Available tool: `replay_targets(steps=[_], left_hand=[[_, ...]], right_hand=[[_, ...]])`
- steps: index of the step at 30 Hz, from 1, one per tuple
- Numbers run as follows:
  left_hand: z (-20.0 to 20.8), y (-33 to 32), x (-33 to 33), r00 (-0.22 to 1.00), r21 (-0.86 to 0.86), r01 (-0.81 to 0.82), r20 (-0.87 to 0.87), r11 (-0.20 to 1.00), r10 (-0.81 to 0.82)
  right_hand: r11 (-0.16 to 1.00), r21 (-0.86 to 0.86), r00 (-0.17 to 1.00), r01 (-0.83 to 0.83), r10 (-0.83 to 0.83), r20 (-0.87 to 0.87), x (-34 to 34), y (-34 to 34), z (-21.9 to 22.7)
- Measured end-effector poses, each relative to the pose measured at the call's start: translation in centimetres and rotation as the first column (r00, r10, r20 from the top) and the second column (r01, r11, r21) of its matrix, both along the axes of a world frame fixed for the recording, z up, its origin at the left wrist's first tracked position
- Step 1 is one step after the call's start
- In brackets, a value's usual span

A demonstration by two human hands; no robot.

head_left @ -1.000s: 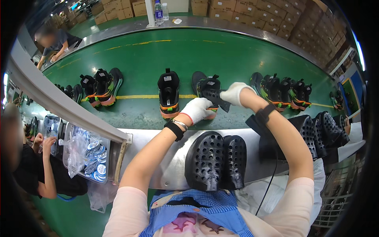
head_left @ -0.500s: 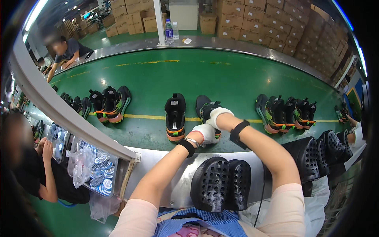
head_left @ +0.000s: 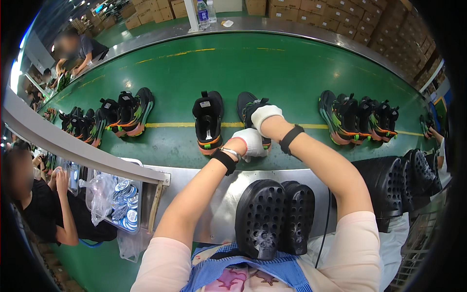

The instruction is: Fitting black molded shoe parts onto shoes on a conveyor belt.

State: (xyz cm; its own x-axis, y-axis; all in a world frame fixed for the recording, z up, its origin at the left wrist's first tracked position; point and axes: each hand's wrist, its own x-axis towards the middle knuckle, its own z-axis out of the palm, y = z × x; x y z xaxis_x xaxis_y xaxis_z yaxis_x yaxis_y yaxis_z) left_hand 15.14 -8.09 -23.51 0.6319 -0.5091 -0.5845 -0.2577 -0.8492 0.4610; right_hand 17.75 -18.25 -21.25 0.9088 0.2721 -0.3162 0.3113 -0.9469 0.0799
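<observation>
On the green belt in front of me stands a black sneaker (head_left: pixel 246 103), its toe pointing away. My right hand (head_left: pixel 266 115), in a white glove, grips its upper around the tongue, with the fingertips hidden behind the glove's cuff. Lower down, my left hand (head_left: pixel 252 144), also gloved, is closed around the heel end and covers most of it. To the left stands another black sneaker (head_left: pixel 208 117) with orange and green at its heel, apart from the held one but close to my left wrist. Black straps circle both forearms.
Two black, hole-studded shoe-shaped pieces (head_left: pixel 262 219) stand against my apron, with more (head_left: pixel 382 182) at right. Sneakers line the belt at left (head_left: pixel 127 109) and right (head_left: pixel 340 117). A tray (head_left: pixel 137 194) of round blue-white pieces sits beside a slanting post (head_left: pixel 82 146). A co-worker (head_left: pixel 41 204) is at left.
The belt and sneakers sit higher and slightly left in the picture, as the head view has shifted. Both hands stay on the same sneaker, with little visible change in grip.
</observation>
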Motion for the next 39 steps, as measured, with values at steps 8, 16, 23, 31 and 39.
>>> replay_targets(steps=[8, 16, 23, 31, 39], left_hand=[[0.9, 0.7, -0.3, 0.996, -0.085, -0.056, -0.081, 0.995, 0.049], [-0.1, -0.3, 0.1, 1.000, 0.013, -0.019, 0.017, 1.000, 0.019], [1.2, 0.7, -1.7, 0.982, 0.006, -0.188, 0.006, 0.982, 0.188], [1.1, 3.2, -2.4, 0.950, -0.197, -0.302, 0.020, 0.933, 0.312], [1.4, 6.5, -2.9, 0.805, -0.060, -0.257, 0.538, 0.965, 0.248]], right_hand=[[1.000, 0.006, 0.998, -0.023, 0.023, 0.052, 0.1, 0.3, -0.1], [0.995, 0.078, 0.996, 0.068, -0.072, 0.052, 0.2, -0.3, 0.0], [0.934, 0.326, 0.989, 0.144, -0.127, -0.074, -4.7, -4.3, 5.8], [0.912, 0.216, 0.928, 0.348, -0.304, -0.214, -12.5, -9.9, 6.4], [0.801, 0.232, 0.773, 0.552, -0.596, 0.219, -11.0, -15.8, 5.9]])
